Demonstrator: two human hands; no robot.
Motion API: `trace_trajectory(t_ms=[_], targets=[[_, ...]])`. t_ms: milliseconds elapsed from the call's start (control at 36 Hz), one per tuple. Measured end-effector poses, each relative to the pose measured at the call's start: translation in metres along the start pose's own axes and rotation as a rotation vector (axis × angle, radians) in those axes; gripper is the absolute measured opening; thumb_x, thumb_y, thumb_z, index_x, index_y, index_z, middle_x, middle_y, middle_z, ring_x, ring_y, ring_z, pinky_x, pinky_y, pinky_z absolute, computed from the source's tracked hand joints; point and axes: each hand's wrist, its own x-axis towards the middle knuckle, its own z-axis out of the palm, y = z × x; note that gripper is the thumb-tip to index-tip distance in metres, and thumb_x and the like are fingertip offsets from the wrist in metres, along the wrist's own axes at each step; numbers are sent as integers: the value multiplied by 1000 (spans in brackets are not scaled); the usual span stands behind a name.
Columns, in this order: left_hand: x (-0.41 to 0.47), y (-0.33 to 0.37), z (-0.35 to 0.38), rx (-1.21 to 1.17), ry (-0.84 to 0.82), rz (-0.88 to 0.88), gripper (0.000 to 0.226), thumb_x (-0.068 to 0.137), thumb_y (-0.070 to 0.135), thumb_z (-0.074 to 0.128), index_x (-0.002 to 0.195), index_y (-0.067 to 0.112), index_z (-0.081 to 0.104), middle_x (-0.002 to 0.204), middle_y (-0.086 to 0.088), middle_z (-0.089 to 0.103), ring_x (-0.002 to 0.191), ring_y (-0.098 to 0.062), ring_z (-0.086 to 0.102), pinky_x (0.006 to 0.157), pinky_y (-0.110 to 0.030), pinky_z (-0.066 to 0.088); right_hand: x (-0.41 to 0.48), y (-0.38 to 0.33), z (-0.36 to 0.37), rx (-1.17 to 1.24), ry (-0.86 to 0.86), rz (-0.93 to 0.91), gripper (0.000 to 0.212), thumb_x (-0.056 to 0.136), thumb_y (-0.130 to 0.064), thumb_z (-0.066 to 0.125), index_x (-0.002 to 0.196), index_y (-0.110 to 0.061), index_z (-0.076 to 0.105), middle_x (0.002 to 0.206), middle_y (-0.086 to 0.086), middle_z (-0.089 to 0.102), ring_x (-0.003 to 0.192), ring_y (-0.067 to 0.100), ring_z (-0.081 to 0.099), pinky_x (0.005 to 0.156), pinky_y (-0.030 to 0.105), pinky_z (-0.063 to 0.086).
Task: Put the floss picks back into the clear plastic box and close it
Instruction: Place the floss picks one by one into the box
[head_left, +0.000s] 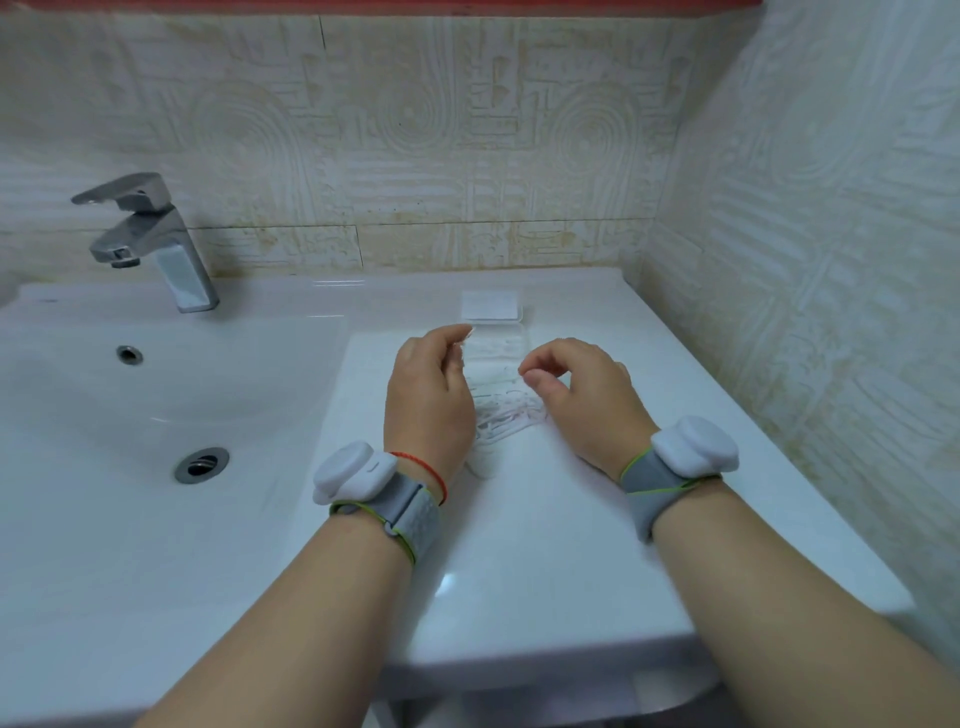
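The clear plastic box (498, 345) lies open on the white counter, its lid (491, 305) flat behind it toward the wall. A loose pile of white floss picks (506, 418) lies on the counter just in front of the box, between my hands. My left hand (428, 395) hovers left of the box, and its fingertips pinch a floss pick at the box's left edge. On the other side, my right hand (576, 395) is curled, thumb and forefinger pinched together over the pile; whether a pick is between them is too small to tell.
A sink basin (156, 415) with a drain fills the left side, with a chrome faucet (150, 234) behind it. Tiled walls stand at the back and close on the right. The counter's front edge (545, 649) runs below my forearms.
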Motion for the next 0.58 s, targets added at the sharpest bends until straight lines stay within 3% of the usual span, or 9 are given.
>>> trace_trajectory(t_ms=[167,306,361,444,583], targets=[[0,5,-2,-48,14,-14,23,94,13,55,112,17,68,99,-1,69,92,-12,60,87,-22,45,2,-3,-2,320,65,11,15,89,-6,60,86,-20,66,79,-14,63,70,-2,54,70,7,40],[-1,8,-1,-102,-59,-61,7,87,25,67,84,29,72,76,17,69,68,6,59,67,-9,44,0,-5,4,405,29,-15,22,85,-7,65,79,-27,68,74,-10,69,68,5,60,72,22,51],[-3,10,0,-116,-114,-52,6,86,26,69,86,24,75,73,16,69,66,6,59,64,-10,44,0,-6,4,435,97,-33,21,83,-7,67,79,-27,70,75,-6,72,72,12,65,73,28,54],[-3,11,1,-126,-149,-38,8,86,24,68,89,24,76,72,18,68,65,7,58,64,-10,43,2,-4,3,478,199,-17,15,79,-14,74,78,-28,69,70,-9,68,67,8,63,69,25,51],[-6,11,2,-62,-208,14,17,91,16,61,102,20,74,83,15,65,83,-1,62,76,-10,44,3,-1,5,485,226,5,11,76,-22,75,75,-28,65,67,-8,66,66,12,62,67,27,51]])
